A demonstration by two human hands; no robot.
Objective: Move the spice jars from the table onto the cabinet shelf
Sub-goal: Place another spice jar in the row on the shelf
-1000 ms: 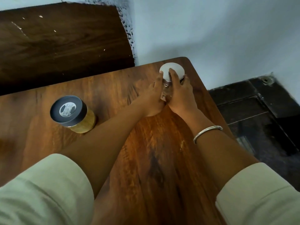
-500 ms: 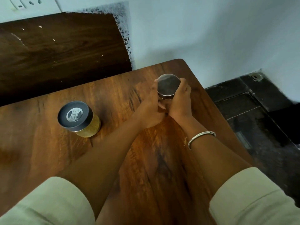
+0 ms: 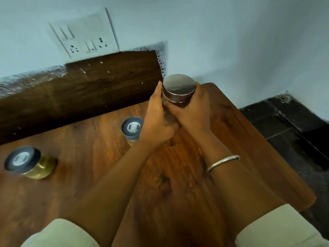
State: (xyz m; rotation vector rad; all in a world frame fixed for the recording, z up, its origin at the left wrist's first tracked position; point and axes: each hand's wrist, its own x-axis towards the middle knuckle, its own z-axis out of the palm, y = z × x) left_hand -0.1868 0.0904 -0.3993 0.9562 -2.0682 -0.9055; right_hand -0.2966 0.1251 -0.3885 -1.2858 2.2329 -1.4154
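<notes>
Left hand (image 3: pixel 156 120) and right hand (image 3: pixel 194 111) grasp the metal-lidded jar (image 3: pixel 179 86); middle jar (image 3: pixel 132 128) and leftmost jar (image 3: pixel 25 160) hold yellow contents.

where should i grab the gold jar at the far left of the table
I'd take the gold jar round its glass body, just under the dark lid, coming from its right side. It stands upright on the table with nothing touching it, and that side faces the left grip, which with the right grip holds the metal-lidded jar.
</notes>
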